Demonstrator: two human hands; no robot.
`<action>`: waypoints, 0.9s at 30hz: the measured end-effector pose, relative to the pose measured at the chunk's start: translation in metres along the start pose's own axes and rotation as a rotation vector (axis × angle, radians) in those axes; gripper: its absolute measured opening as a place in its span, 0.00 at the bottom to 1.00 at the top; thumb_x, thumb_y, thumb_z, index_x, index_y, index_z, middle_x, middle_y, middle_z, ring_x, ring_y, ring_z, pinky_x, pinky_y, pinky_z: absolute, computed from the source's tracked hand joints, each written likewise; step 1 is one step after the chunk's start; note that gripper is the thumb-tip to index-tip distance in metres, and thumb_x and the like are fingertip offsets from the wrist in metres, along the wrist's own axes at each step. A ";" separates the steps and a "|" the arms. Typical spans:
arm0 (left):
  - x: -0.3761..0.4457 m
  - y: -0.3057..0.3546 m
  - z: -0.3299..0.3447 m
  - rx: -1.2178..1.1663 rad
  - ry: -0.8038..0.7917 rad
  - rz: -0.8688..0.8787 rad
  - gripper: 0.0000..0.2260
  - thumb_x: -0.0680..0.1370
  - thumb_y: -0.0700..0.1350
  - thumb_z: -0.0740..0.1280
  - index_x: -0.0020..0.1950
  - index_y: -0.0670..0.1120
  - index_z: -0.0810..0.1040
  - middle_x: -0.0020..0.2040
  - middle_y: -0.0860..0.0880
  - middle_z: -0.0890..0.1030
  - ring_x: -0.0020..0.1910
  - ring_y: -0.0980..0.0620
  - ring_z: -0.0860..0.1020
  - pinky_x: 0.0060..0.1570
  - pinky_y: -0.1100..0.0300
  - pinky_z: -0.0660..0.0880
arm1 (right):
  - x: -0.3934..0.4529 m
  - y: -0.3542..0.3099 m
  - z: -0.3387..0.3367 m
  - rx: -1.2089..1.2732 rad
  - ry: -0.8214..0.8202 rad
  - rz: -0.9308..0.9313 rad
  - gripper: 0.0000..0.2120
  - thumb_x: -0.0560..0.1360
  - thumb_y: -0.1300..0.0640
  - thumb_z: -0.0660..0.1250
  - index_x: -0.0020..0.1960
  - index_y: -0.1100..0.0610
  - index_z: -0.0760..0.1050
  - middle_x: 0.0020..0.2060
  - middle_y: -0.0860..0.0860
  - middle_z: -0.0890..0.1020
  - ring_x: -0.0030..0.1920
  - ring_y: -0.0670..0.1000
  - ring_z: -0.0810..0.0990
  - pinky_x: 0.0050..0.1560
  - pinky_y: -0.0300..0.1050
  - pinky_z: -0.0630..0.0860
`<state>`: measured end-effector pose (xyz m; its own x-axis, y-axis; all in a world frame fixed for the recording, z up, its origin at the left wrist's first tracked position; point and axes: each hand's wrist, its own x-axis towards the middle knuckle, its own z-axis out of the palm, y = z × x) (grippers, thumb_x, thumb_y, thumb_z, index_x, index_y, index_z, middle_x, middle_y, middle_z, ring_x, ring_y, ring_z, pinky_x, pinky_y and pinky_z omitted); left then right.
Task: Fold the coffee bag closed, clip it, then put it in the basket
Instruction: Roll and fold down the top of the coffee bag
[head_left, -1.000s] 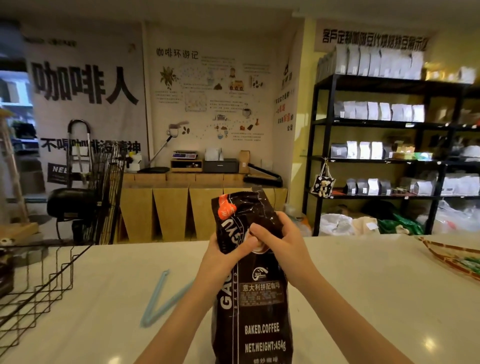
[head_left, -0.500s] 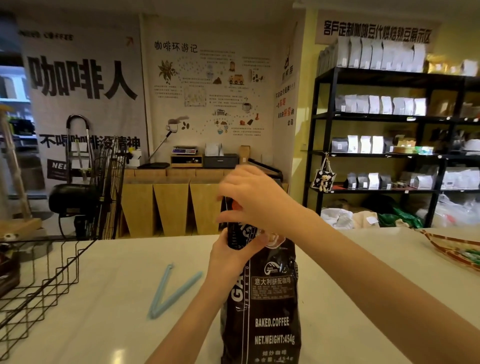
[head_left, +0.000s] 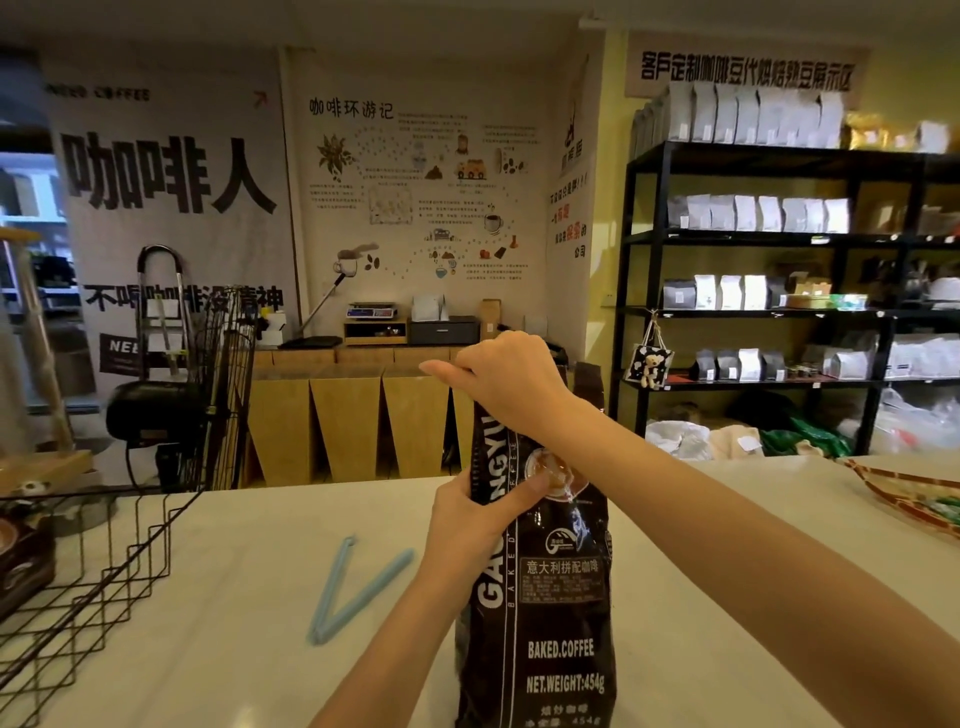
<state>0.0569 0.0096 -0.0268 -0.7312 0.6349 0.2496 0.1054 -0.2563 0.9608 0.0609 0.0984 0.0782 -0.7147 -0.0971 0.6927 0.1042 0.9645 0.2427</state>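
Note:
A dark brown coffee bag (head_left: 556, 613) stands upright on the white counter in front of me. My left hand (head_left: 470, 519) grips its left side at mid-height, thumb pressed on the front. My right hand (head_left: 511, 376) pinches the bag's top edge, stretching it upward; a corner of the top shows to the right of my wrist. A light blue bag clip (head_left: 353, 587) lies open in a V on the counter, left of the bag. The black wire basket (head_left: 109, 566) sits at the counter's left edge.
A brown packet lies inside the wire basket at far left. A woven tray (head_left: 914, 493) rests at the counter's right edge. Beyond the counter are a fan (head_left: 156, 415), wooden cabinets and black shelves (head_left: 779, 312) of bags.
My right hand rose from the bag's crumpled middle to its top edge. The top, folded down a second ago, is now pulled up straight. My left hand stayed on the bag's side.

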 end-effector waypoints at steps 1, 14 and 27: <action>0.000 0.001 0.001 0.000 -0.015 0.006 0.09 0.64 0.44 0.75 0.42 0.50 0.79 0.41 0.49 0.86 0.41 0.49 0.84 0.41 0.56 0.79 | 0.001 0.001 -0.001 0.025 0.010 0.033 0.27 0.77 0.41 0.51 0.33 0.57 0.75 0.21 0.46 0.64 0.24 0.47 0.67 0.29 0.40 0.65; -0.004 0.006 0.001 -0.010 -0.107 0.019 0.05 0.69 0.43 0.72 0.43 0.50 0.79 0.41 0.50 0.86 0.41 0.51 0.84 0.40 0.59 0.80 | 0.013 0.011 0.015 0.104 -0.272 0.373 0.07 0.75 0.56 0.59 0.40 0.57 0.68 0.38 0.53 0.74 0.38 0.55 0.73 0.40 0.49 0.68; 0.001 0.012 -0.005 -0.034 -0.134 -0.014 0.07 0.68 0.44 0.72 0.44 0.46 0.80 0.38 0.48 0.86 0.39 0.49 0.84 0.38 0.59 0.80 | 0.017 0.018 0.011 0.156 -0.455 0.346 0.17 0.77 0.50 0.57 0.34 0.59 0.70 0.32 0.51 0.72 0.37 0.54 0.72 0.36 0.47 0.69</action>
<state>0.0545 0.0034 -0.0161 -0.6357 0.7297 0.2519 0.0709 -0.2698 0.9603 0.0425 0.1164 0.0870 -0.8857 0.3115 0.3443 0.3058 0.9494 -0.0723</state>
